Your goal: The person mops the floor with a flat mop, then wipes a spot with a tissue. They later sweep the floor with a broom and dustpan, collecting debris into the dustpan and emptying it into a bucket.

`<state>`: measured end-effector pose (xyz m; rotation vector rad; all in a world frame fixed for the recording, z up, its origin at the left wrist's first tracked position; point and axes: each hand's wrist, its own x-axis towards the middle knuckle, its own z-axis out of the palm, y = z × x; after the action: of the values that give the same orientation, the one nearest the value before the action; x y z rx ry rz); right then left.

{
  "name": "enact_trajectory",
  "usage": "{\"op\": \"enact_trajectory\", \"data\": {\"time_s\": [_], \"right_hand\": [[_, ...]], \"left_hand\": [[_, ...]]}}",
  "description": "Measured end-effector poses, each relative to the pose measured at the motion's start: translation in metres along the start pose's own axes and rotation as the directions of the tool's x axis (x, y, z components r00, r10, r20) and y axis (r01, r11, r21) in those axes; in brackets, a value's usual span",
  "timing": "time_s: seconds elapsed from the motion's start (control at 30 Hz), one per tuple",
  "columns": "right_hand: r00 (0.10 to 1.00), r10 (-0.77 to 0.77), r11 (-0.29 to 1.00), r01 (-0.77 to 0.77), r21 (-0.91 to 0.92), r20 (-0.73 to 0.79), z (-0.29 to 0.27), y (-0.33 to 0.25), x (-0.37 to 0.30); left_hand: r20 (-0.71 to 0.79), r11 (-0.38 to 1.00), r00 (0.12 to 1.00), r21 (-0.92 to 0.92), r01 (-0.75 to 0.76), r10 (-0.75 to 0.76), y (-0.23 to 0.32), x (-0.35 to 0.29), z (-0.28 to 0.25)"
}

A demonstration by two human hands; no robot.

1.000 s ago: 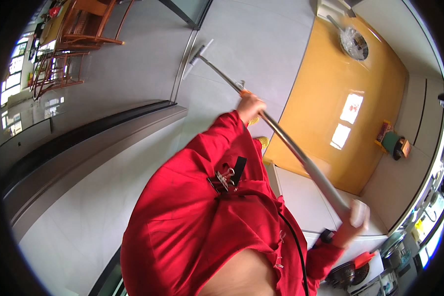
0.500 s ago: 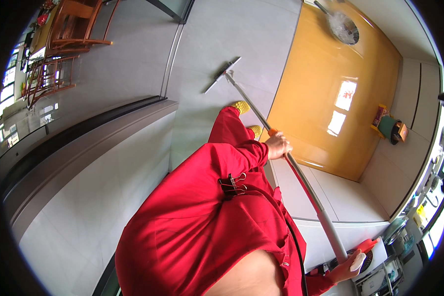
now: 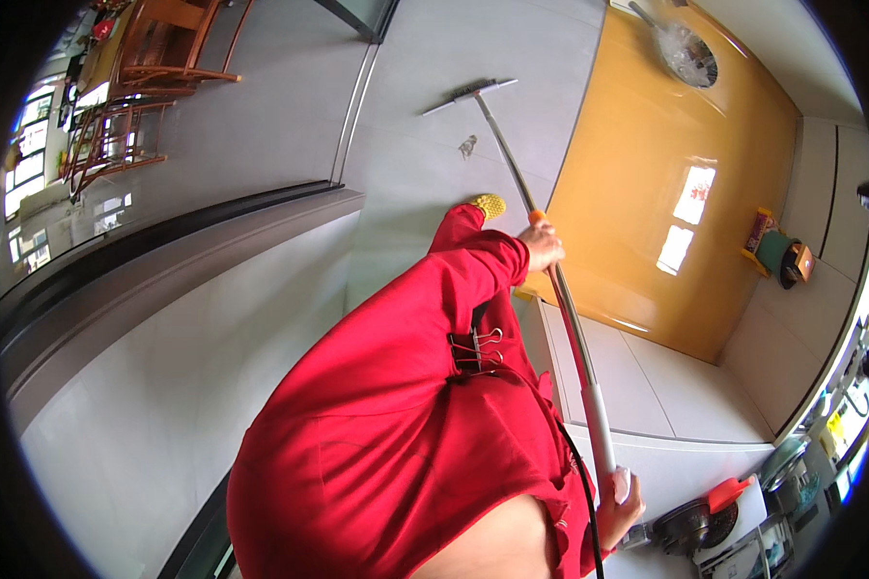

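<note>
Squeegee (image 3: 571, 323) clasped two-handed over grey tile

The left hand (image 3: 543, 247) is wrapped around the metal pole just behind an orange collar (image 3: 538, 218); nearer the body, the right hand (image 3: 622, 510) is closed about the grey upper end, how firmly cannot be told, with a white piece by its palm that may be cap or cloth. From that double hold the long-handled tool slants away, its wide head (image 3: 468, 94) on the floor tiles beyond the left hand.

Between head and grip lies a small grey clump of debris (image 3: 467, 147), apart from the blade. A skewed pull could let it slip past one end or scatter. A yellow slipper (image 3: 489, 205), ahead and left of the left hand, could be struck by the head on a straight draw back. A black cable (image 3: 590, 497) runs close by the right hand and might snag the pole.

Left of the grip, a door track (image 3: 354, 116) could catch the blade's edge; farther off stands a wooden chair (image 3: 169, 43). Right of it, a glossy amber surface (image 3: 628, 193) bordering the tile bears a frying pan (image 3: 687, 56) with clear plastic. A dark pan (image 3: 684, 526) sits right of the right hand.
</note>
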<state>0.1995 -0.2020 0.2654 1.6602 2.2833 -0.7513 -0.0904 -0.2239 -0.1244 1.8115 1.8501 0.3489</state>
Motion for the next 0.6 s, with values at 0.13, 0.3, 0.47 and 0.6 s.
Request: {"op": "enact_trajectory", "data": {"time_s": [0.13, 0.3, 0.47, 0.6], "right_hand": [[0.991, 0.099, 0.995, -0.101, -0.024, -0.086, -0.033, 0.017, -0.023], [0.849, 0.471, 0.877, -0.423, 0.226, -0.239, -0.075, 0.034, -0.044], [0.943, 0.043, 0.997, -0.021, 0.071, -0.33, -0.075, 0.036, -0.007], [0.885, -0.186, 0.973, 0.108, -0.202, -0.427, -0.077, 0.014, 0.054]], "left_hand": [[-0.011, 0.996, 0.996, -0.023, -0.086, 0.085, 0.058, -0.015, 0.035], [0.005, 0.968, 0.981, -0.168, -0.188, 0.192, 0.109, -0.014, 0.04], [-0.069, 0.987, 0.995, -0.136, -0.083, 0.074, 0.098, -0.015, 0.012], [-0.293, 0.969, 0.948, -0.241, 0.052, -0.124, 0.06, -0.016, -0.007]]}}
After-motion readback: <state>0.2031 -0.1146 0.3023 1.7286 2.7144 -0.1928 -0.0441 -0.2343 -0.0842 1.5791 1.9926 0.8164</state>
